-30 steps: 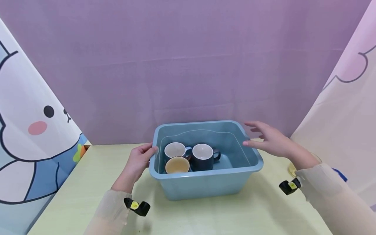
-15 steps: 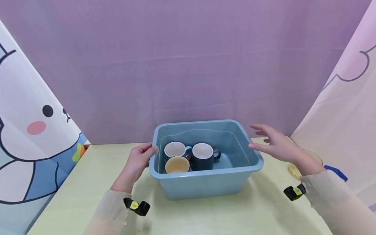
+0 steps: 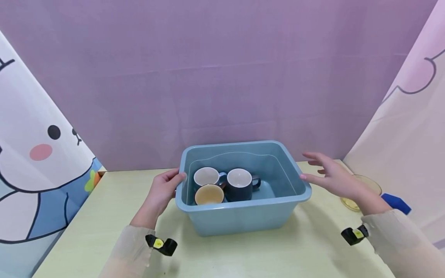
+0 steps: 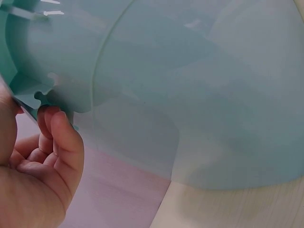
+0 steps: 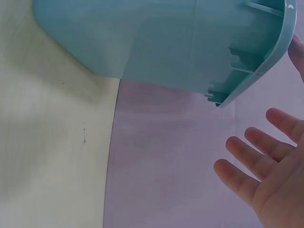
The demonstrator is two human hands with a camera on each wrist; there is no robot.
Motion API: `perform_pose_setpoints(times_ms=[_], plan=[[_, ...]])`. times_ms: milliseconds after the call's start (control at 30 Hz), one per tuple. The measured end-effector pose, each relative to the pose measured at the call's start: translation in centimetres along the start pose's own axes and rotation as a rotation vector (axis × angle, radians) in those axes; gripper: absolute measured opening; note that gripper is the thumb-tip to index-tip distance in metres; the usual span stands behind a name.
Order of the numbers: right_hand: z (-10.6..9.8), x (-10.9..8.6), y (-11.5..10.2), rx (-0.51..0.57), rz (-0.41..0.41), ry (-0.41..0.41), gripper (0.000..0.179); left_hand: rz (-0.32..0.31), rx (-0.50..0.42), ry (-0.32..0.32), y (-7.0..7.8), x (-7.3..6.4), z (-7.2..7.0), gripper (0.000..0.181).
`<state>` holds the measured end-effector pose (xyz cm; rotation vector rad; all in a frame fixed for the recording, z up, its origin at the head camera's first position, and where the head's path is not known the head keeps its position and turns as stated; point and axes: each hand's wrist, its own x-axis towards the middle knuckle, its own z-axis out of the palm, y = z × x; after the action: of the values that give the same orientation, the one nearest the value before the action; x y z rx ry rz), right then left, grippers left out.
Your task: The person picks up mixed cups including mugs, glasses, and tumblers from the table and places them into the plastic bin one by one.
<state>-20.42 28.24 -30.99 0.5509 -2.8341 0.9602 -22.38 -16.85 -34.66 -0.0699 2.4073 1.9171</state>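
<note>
A blue plastic basin (image 3: pixel 243 218) stands on the table in the head view. Three mugs sit upright in its left half: a white-lined one (image 3: pixel 206 176), a dark one with white inside (image 3: pixel 239 189) and one with a tan inside (image 3: pixel 209 195). My left hand (image 3: pixel 162 190) grips the basin's left rim, thumb on top; the left wrist view shows curled fingers under the rim (image 4: pixel 28 114). At the right side, my right hand (image 3: pixel 332 177) has its fingers spread, with the thumb tip at or close to the rim. In the right wrist view its fingers (image 5: pixel 237 180) are apart from the basin.
On the right side of the table (image 3: pixel 271 255) lie a clear yellowish round item (image 3: pixel 351 204) and a dark blue flat-sided object (image 3: pixel 396 203), partly behind the right forearm. A purple cloth backdrop (image 3: pixel 222 77) rises behind the basin. Printed cloths hang at left and right.
My right hand has moved to the right, away from the inside of the basin's right rim. More of the yellowish item and blue object shows. My left hand keeps its grip; basin and mugs stay put.
</note>
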Motion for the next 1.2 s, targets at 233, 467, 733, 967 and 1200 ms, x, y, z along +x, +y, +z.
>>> perform_pose_setpoints(times_ms=[233, 467, 733, 967, 1200], plan=[[0.4, -0.8, 0.6, 0.024, 0.012, -0.011, 0.07, 0.004, 0.0, 0.0, -0.1, -0.1, 0.0, 0.045], [0.6, -1.4, 1.0, 0.027, 0.026, -0.002, 0.07, 0.005, -0.001, -0.006, -0.1, -0.1, -0.1, 0.046], [0.7, -1.7, 1.4, 0.032, 0.027, 0.019, 0.068, 0.0, 0.0, -0.004, -0.1, -0.1, -0.2, 0.047], [0.7, -2.2, 1.8, 0.045, 0.033, 0.03, 0.066, -0.003, 0.002, -0.004, 0.0, -0.2, -0.2, 0.047], [0.4, -2.8, 2.6, 0.055, 0.048, 0.046, 0.066, 0.005, 0.01, -0.007, 0.0, -0.1, -0.3, 0.047]])
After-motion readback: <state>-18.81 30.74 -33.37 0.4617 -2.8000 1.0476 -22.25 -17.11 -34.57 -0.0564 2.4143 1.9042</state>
